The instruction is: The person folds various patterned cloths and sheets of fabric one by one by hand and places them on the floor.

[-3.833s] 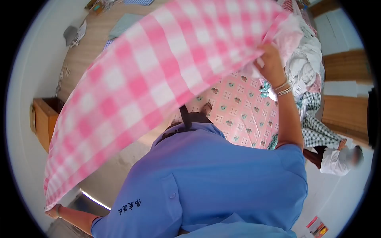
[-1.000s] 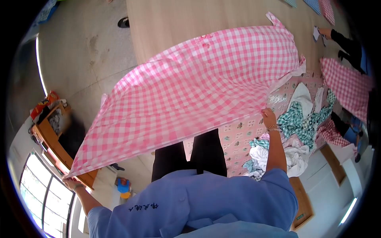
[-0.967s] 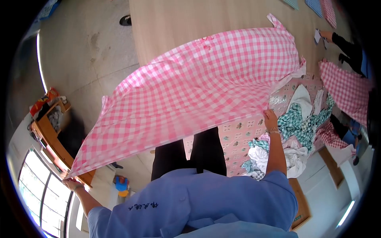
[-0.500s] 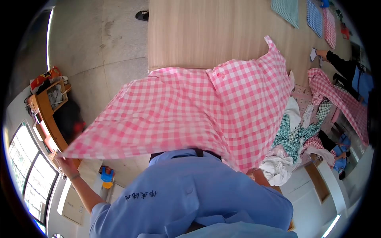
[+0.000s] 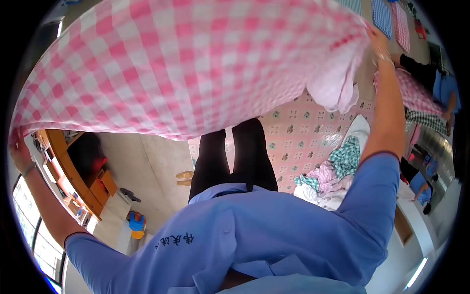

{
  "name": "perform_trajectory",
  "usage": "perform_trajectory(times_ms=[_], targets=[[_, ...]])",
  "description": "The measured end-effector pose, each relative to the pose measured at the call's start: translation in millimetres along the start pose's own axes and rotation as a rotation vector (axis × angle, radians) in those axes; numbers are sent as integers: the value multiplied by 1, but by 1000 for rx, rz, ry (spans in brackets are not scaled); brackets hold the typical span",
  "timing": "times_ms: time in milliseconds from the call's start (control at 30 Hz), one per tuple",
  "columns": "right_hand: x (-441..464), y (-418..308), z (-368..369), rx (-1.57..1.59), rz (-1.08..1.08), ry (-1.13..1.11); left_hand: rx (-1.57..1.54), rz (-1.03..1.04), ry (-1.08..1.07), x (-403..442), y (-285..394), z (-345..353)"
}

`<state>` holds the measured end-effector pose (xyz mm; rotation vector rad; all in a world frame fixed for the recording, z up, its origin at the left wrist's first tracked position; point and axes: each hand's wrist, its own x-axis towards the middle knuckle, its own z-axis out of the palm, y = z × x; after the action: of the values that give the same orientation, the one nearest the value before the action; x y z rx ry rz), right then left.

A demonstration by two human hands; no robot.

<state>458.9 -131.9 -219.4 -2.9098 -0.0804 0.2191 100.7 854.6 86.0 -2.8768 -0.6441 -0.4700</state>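
A large pink and white checked cloth [image 5: 186,63] is stretched high across the view, blurred by motion and billowing. My left hand [image 5: 20,153] grips its corner at the far left edge. At the upper right my right hand [image 5: 378,41], with bracelets on the wrist, is closed on the cloth's other end. A paler pink part of the cloth [image 5: 335,85] hangs down just left of my right forearm. Both arms are raised and spread wide, and the cloth hides most of the wooden table.
A patterned pink sheet [image 5: 298,132] lies beyond my legs, with a pile of green, pink and white cloths [image 5: 342,169] at right. Other people [image 5: 443,90] handle checked cloths at far right. Folded blue cloth [image 5: 382,18] lies at top right. A wooden desk [image 5: 68,169] stands left.
Both hands have risen and moved apart, my right hand up from near my waist. The checked cloth, earlier draped low over the table edge, has swung up and spread out.
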Motion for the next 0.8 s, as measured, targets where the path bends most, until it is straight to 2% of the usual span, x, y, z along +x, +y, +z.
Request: perform_trajectory(times_ms=[33, 133, 200, 233, 300, 400, 467, 500, 533, 567, 600, 633, 667, 700, 733, 800], targets=[[16, -4, 32, 65, 11, 44, -4, 12, -16, 3, 5, 10], [18, -52, 92, -125, 14, 37, 98, -19, -60, 0, 16, 34], [12, -71, 131, 70, -1, 74, 113, -19, -104, -3, 27, 48], [4, -81, 146, 71, 3, 55, 123, -21, -133, -4, 29, 52], [-11, -96, 167, 232, -215, 162, 175, 6, -143, -7, 26, 63], [-33, -93, 218, 317, -202, 129, 211, 27, -154, -23, 24, 79], [-70, -100, 241, 336, -110, 14, 191, 26, -167, -48, 19, 96], [-88, -96, 264, 361, -292, 61, 181, 27, -172, -61, 20, 108], [-116, -100, 279, 301, -250, -109, 42, -37, -237, -82, 26, 121], [-134, -84, 322, 214, -513, -66, -39, 0, -204, -104, -13, 141], [-160, -87, 345, 207, -475, -171, -47, -55, -239, -141, 1, 153], [-183, -82, 376, 229, -554, -229, -54, -111, -273, -176, 20, 164], [-203, -95, 383, 184, -565, -325, 45, -132, -366, -212, -13, 183], [-217, -97, 409, 103, -574, -430, 80, -192, -355, -261, -21, 201], [-232, -95, 441, 24, -584, -533, 333, -206, -516, -303, -19, 221], [-256, -95, 493, 54, -608, -560, 844, -104, -878, -388, -19, 260]])
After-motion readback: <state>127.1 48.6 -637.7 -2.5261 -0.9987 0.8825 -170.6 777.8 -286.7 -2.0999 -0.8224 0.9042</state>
